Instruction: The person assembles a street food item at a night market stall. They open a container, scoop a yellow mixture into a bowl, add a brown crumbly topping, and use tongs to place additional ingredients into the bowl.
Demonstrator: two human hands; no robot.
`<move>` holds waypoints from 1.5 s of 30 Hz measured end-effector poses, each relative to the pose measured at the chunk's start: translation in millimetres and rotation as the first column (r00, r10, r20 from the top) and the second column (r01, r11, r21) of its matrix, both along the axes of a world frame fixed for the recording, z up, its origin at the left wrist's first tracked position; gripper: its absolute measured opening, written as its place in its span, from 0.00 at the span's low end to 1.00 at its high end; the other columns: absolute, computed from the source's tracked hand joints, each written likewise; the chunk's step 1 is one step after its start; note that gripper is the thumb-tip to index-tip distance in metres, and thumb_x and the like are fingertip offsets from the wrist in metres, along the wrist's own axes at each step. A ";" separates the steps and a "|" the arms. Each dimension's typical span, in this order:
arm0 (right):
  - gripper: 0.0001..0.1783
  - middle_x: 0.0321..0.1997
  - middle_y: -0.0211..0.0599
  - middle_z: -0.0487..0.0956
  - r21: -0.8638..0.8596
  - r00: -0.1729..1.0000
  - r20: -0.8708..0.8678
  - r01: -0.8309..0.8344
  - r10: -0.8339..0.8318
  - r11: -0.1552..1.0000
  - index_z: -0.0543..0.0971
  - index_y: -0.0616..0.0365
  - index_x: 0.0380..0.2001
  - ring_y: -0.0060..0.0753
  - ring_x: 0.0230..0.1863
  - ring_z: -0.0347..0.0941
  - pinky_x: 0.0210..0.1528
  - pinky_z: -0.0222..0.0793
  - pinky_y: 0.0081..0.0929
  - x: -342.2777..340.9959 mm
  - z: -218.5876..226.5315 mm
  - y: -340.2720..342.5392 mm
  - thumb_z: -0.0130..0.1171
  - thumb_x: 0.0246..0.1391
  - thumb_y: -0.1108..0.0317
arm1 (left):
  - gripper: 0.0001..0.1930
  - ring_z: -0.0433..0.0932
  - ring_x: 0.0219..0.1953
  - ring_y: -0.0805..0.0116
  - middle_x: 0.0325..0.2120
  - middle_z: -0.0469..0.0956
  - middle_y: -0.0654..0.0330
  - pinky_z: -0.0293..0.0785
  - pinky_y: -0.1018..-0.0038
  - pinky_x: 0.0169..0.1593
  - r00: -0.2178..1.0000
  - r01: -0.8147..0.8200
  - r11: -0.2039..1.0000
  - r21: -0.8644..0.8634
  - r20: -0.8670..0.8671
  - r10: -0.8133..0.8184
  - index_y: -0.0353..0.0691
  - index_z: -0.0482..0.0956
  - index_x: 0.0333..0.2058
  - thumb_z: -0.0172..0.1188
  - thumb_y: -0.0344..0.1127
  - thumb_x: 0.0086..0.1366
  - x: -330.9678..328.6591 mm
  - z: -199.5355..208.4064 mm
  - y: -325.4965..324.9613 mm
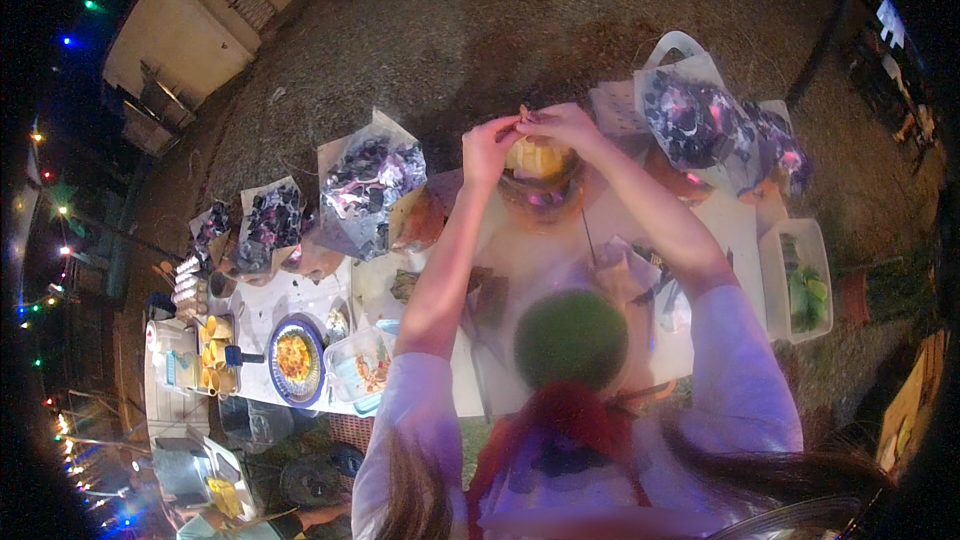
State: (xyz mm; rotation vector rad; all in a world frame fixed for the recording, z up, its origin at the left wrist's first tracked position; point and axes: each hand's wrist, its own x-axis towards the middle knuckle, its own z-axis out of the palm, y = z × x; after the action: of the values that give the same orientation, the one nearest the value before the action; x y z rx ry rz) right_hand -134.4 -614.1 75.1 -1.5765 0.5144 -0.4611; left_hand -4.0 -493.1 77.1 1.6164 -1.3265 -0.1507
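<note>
My left hand [488, 148] and my right hand [562, 127] meet at the far edge of the table, fingers closed in pinches. A small brownish piece shows at their fingertips; I cannot make out what it is. Just below them lies a yellow food [540, 160], seemingly in a round pan or leaf lining, on a clay stove [542, 202] with glowing coals inside. My forearms frame the stove on both sides. Nearer my body is a round green thing [570, 340], blurred, its kind unclear.
Trays of burning charcoal stand left [372, 185] and right [690, 125] of my hands. On the white table [735, 240] are a foil-lined plate of yellow food [295, 360], a plastic container [360, 365], yellow cups [213, 352] and egg trays [188, 285]. A clear bin [800, 280] holds green leaves.
</note>
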 end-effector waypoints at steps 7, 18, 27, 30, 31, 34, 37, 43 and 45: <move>0.20 0.37 0.35 0.79 0.099 0.998 -0.040 -0.044 0.048 0.994 0.78 0.64 0.37 0.25 0.36 0.76 0.41 0.73 0.21 -5.2 0.3 1.6 0.59 0.51 0.55 | 0.12 0.81 0.31 0.64 0.30 0.79 0.51 0.74 0.75 0.36 0.995 0.021 0.998 0.063 0.100 -0.027 0.39 0.80 0.37 0.63 0.33 0.53 1.6 7.9 4.3; 0.19 0.40 0.38 0.77 0.190 0.996 -0.005 -0.082 0.085 0.978 0.72 0.64 0.44 0.32 0.39 0.77 0.42 0.76 0.26 -15.7 -5.3 -13.0 0.50 0.58 0.58 | 0.16 0.77 0.30 0.77 0.29 0.81 0.58 0.73 0.79 0.36 0.954 0.111 0.990 0.092 -0.289 -0.080 0.37 0.81 0.37 0.66 0.38 0.52 23.4 -8.8 -2.8; 0.17 0.27 0.35 0.79 -0.350 0.963 -0.268 -0.070 -0.028 0.934 0.79 0.62 0.33 0.23 0.29 0.77 0.30 0.74 0.23 -15.4 -5.6 -25.4 0.61 0.49 0.57 | 0.16 0.77 0.28 0.76 0.26 0.80 0.57 0.73 0.79 0.34 0.956 -0.010 0.996 0.086 -0.291 0.035 0.37 0.81 0.36 0.68 0.39 0.50 32.6 -22.3 -7.6; 0.14 0.23 0.35 0.80 -0.398 0.965 -0.256 -0.054 -0.055 0.916 0.81 0.58 0.30 0.23 0.24 0.76 0.29 0.72 0.24 -10.8 -3.4 -20.7 0.64 0.44 0.58 | 0.16 0.76 0.27 0.77 0.25 0.80 0.57 0.73 0.79 0.34 0.946 -0.011 0.999 0.035 -0.323 0.021 0.37 0.81 0.36 0.68 0.39 0.50 36.5 -27.5 -8.2; 0.13 0.24 0.37 0.80 -0.522 0.967 -0.244 -0.065 -0.076 0.851 0.81 0.57 0.30 0.25 0.25 0.77 0.30 0.72 0.25 -9.5 -3.1 -18.8 0.65 0.43 0.59 | 0.16 0.76 0.27 0.77 0.25 0.80 0.57 0.73 0.79 0.34 0.945 -0.009 1.000 0.016 -0.327 0.014 0.37 0.81 0.35 0.68 0.39 0.50 37.3 -28.0 -8.0; 0.11 0.28 0.41 0.80 -0.709 0.956 -0.271 -0.117 -0.116 0.695 0.82 0.54 0.30 0.33 0.29 0.78 0.34 0.72 0.28 -6.2 -3.8 -12.9 0.65 0.41 0.62 | 0.16 0.77 0.27 0.77 0.25 0.80 0.57 0.73 0.79 0.34 0.940 -0.041 0.996 0.082 -0.335 0.066 0.37 0.81 0.36 0.68 0.40 0.50 36.5 -26.3 -4.0; 0.11 0.31 0.43 0.79 -0.694 0.942 -0.328 -0.189 -0.071 0.695 0.82 0.53 0.30 0.40 0.34 0.77 0.38 0.71 0.31 -3.2 -6.1 -10.3 0.65 0.39 0.65 | 0.16 0.77 0.28 0.76 0.26 0.80 0.56 0.73 0.79 0.34 0.946 -0.049 0.988 0.147 -0.311 0.093 0.36 0.81 0.36 0.68 0.40 0.50 34.0 -20.7 1.7; 0.09 0.31 0.44 0.79 -0.769 0.958 -0.275 -0.171 -0.078 0.616 0.80 0.56 0.29 0.42 0.36 0.77 0.39 0.70 0.33 0.8 -14.6 -3.9 0.60 0.41 0.67 | 0.17 0.78 0.29 0.75 0.26 0.81 0.55 0.73 0.79 0.34 0.961 -0.061 0.986 0.156 -0.258 0.100 0.35 0.81 0.36 0.68 0.39 0.50 32.2 -14.4 4.5; 0.09 0.31 0.45 0.79 -0.770 0.964 -0.241 -0.123 -0.108 0.626 0.80 0.57 0.28 0.43 0.37 0.77 0.40 0.70 0.34 0.5 -15.7 -1.2 0.60 0.40 0.69 | 0.17 0.78 0.28 0.75 0.27 0.81 0.54 0.73 0.79 0.34 0.964 -0.047 0.993 0.109 -0.254 0.073 0.35 0.81 0.36 0.68 0.40 0.50 31.6 -14.1 4.4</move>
State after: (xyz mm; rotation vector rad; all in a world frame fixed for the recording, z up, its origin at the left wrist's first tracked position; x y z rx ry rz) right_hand -133.9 -615.3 59.4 -2.5280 0.5395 -0.5000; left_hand 27.6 -488.7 63.0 1.6578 -1.0829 -0.3849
